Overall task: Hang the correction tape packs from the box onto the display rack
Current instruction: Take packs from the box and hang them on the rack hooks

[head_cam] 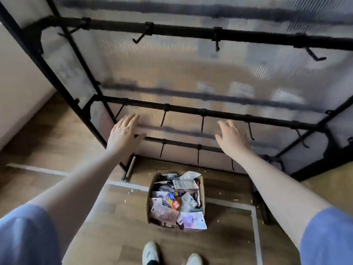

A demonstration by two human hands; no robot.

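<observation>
A person is standing over a cardboard box (150, 205) on the wooden floor (47, 134), and everything here is lying in relation to that box. The correction tape packs (176, 201) are sitting loose and jumbled inside it, none lifted out yet. Just beyond the box the display rack (191, 31) is rising, its black bars carrying rows of hooks (164, 117) that are hanging bare, so the job is, by my judgement, only at its start.

Above and beyond the box on its left side, the left hand (125, 131) is reaching out flat, fingers straight and grasping nothing; it is lying in front of a low rack bar, though whether it is touching that bar I cannot tell. Above the box on its right side, the right hand (232, 137) is spreading its fingers the same way, empty too. Both arms are stretching toward the rack rather than down at the box, perhaps to gauge or steady the frame before loading.

Nearer than the box, two white shoes (150, 252) are pointing toward it. The box seems placed at the rack's foot so packs can go straight up to the hooks.
</observation>
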